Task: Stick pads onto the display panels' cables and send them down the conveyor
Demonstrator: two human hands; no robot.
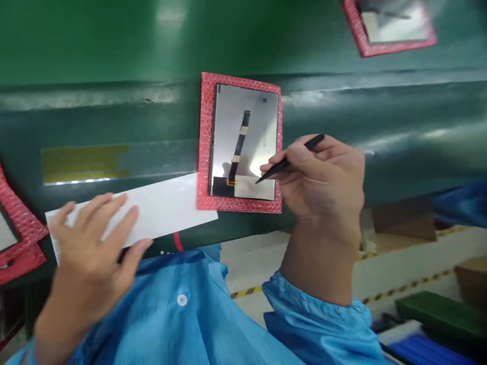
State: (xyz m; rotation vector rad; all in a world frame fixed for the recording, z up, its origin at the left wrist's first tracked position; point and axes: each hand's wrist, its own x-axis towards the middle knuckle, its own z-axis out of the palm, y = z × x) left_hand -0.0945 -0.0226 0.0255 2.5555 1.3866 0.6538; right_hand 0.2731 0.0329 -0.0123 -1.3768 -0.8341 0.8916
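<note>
A grey display panel [258,126] with a black flex cable [239,144] lies on a red bubble-wrap sheet [204,142] on the green belt [114,61]. My right hand [323,177] is closed around a thin black tool [289,158], whose tip rests near the panel's lower right part. My left hand [95,243] lies flat with fingers spread on a white sheet [167,208] at the belt's near edge, just left of the panel.
Another panel on red wrap [391,25] lies at the far right of the belt, and more red wrap [19,233] sits at the left edge. A yellow tape strip [83,162] marks the belt. Below are floor stripes [403,289], cardboard boxes and dark trays [437,314].
</note>
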